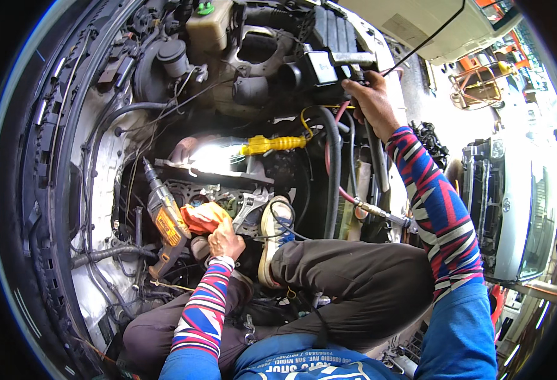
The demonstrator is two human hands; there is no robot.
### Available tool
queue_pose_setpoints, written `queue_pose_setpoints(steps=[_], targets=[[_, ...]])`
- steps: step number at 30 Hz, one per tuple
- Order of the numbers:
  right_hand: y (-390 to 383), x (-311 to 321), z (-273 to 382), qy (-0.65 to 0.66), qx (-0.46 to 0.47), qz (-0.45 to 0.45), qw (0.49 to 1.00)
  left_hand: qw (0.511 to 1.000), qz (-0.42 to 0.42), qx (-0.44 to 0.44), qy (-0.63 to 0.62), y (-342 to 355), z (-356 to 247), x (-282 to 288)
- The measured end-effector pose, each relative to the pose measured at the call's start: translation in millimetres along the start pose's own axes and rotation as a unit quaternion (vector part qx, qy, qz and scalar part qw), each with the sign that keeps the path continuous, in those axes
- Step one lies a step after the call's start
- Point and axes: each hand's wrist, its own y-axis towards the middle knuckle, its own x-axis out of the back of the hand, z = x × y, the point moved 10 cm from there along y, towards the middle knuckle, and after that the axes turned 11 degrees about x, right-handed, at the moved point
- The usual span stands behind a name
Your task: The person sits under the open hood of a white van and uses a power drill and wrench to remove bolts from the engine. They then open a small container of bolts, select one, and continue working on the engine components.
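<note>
My left hand [225, 240] is closed on a crumpled orange rag [207, 217], low in the middle of the engine bay. Just left of the rag lies a yellow and black power drill [169, 221], its chuck pointing up and away. An adjustable wrench [250, 204] rests on the metal engine part [212, 192] to the rag's right. Farther off and to the right, my right hand [375, 104] is closed at the edge of a black housing [332, 76]; what its fingers grip is hidden. A thick black hose [376, 158] runs below that hand.
A lit work lamp with a yellow handle [275, 144] shines over the engine bay. My shoe [273, 234] and bent legs are inside the bay. A cream reservoir with a green cap [209, 25] stands at the far side. Another vehicle [513, 209] is at the right.
</note>
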Motion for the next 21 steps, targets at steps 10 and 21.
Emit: queue_pose_setpoints(steps=[10,21], targets=[[11,-134,9,-0.048,0.024,0.117,0.992,0.991,0.015,-0.039,-0.125,-58,0,138],[172,-207,-46,-0.246,0.029,0.049,0.968,0.948,0.094,0.029,-0.302,-14,18,212]])
